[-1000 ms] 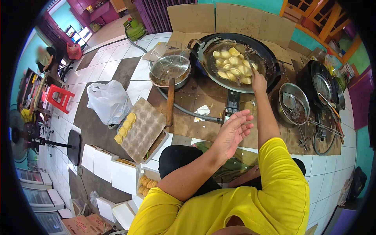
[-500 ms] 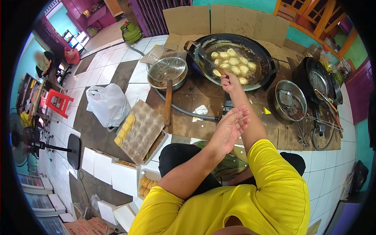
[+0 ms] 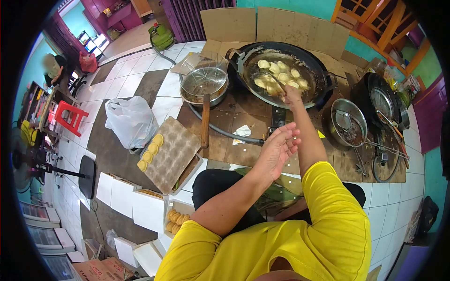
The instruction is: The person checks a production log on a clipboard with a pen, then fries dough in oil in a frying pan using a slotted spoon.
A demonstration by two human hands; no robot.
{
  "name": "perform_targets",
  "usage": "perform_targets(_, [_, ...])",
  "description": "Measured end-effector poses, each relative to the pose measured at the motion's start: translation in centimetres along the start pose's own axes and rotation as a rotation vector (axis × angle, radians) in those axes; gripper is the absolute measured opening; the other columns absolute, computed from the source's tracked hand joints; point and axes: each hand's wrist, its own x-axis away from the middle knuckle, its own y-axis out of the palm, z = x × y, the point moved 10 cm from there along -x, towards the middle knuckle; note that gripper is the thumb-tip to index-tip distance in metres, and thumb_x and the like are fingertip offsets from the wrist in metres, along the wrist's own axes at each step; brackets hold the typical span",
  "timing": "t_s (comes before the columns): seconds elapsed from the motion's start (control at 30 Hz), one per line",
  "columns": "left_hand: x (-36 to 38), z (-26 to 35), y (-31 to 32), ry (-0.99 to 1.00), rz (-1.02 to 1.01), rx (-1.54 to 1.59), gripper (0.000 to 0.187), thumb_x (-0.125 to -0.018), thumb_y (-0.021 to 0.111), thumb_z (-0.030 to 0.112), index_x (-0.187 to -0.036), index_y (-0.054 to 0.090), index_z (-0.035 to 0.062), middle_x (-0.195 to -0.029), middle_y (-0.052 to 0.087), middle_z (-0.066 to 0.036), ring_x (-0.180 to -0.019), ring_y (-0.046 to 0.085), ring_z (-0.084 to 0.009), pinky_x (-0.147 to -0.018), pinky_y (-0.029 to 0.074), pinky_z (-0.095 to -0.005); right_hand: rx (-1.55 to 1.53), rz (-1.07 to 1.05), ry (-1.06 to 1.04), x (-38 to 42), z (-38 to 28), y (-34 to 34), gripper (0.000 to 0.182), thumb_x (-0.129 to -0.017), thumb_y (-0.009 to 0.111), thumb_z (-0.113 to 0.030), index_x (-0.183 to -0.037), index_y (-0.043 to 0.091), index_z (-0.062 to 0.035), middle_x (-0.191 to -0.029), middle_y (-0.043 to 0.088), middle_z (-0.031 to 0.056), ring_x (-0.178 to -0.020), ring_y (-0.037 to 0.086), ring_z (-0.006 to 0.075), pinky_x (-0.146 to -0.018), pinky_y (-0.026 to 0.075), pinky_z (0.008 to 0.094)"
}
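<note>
A big black wok (image 3: 328, 89) of bubbling oil holds several pale half-moon pastries (image 3: 283, 77) afloat. My right hand (image 3: 293, 95) is closed around the handle of a metal spatula (image 3: 277, 81), at the wok's near edge. The spatula's far end dips among the pastries. My left hand (image 3: 281, 146) hovers in front of my body with its palm turned inward, fingers loosely curled and apart, holding nothing. Left of it, a row of raw yellow pastries (image 3: 152, 150) lies on a grey dimpled tray (image 3: 173, 147).
A round wire strainer (image 3: 202, 82) with a wooden handle (image 3: 206, 122) rests over a pot left of the wok. On the right are a metal pan (image 3: 349, 122) and a dark pot (image 3: 375, 96). A white plastic bag (image 3: 131, 122) and boxed pastries (image 3: 176, 219) are at left.
My right hand has shifted to the right with the spatula, whose end has moved from the wok's left side in among the pastries. Several pastries have drifted. My left hand stays almost in place.
</note>
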Motion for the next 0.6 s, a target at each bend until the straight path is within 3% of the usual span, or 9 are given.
perform_targets(0.23, [0.1,-0.7,0.2,-0.021,-0.004,0.004,0.034,-0.089,0.057,0.017,-0.121,0.049,0.0081,-0.109,0.058,-0.003,-0.093,0.057,-0.0126,-0.080,0.047,-0.0249,0.140,-0.001,0.008,3.7,-3.5,-3.9,0.027,-0.091,0.053,-0.024,-0.115,0.058,-0.0107,-0.064,0.050,-0.0001,-0.041,0.033,0.0042,-0.035,0.022,0.0194])
perform_targets(0.47, [0.0,-1.0,0.4,-0.030,-0.003,0.000,0.034,-0.089,0.055,0.015,-0.122,0.048,0.0073,-0.109,0.057,-0.005,-0.093,0.057,-0.0138,-0.080,0.048,-0.0257,0.111,-0.013,0.073,8.5,-4.0,-8.0,0.030,-0.092,0.052,-0.024,-0.118,0.056,-0.0103,-0.064,0.047,-0.0006,-0.040,0.031,0.0043,-0.035,0.021,0.0203])
perform_targets(0.5, [0.1,-1.0,0.4,-0.028,-0.003,0.000,0.034,-0.089,0.055,0.015,-0.122,0.048,0.0072,-0.110,0.057,-0.005,-0.093,0.057,-0.0139,-0.080,0.048,-0.0259,0.152,-0.045,0.065,9.0,-3.7,-8.9,0.033,-0.091,0.053,-0.024,-0.121,0.056,-0.0098,-0.067,0.051,0.0005,-0.046,0.039,0.0061,-0.039,0.030,0.0209])
perform_targets(0.6, [0.4,-1.0,0.5,-0.034,-0.002,-0.009,0.034,-0.089,0.054,0.015,-0.122,0.048,0.0071,-0.109,0.057,-0.005,-0.093,0.057,-0.0142,-0.080,0.048,-0.0265,0.299,-0.017,-0.134,10.1,-3.3,-11.5,0.032,-0.091,0.053,-0.022,-0.119,0.058,-0.0088,-0.073,0.057,0.0020,-0.055,0.048,0.0084,-0.051,0.041,0.0214])
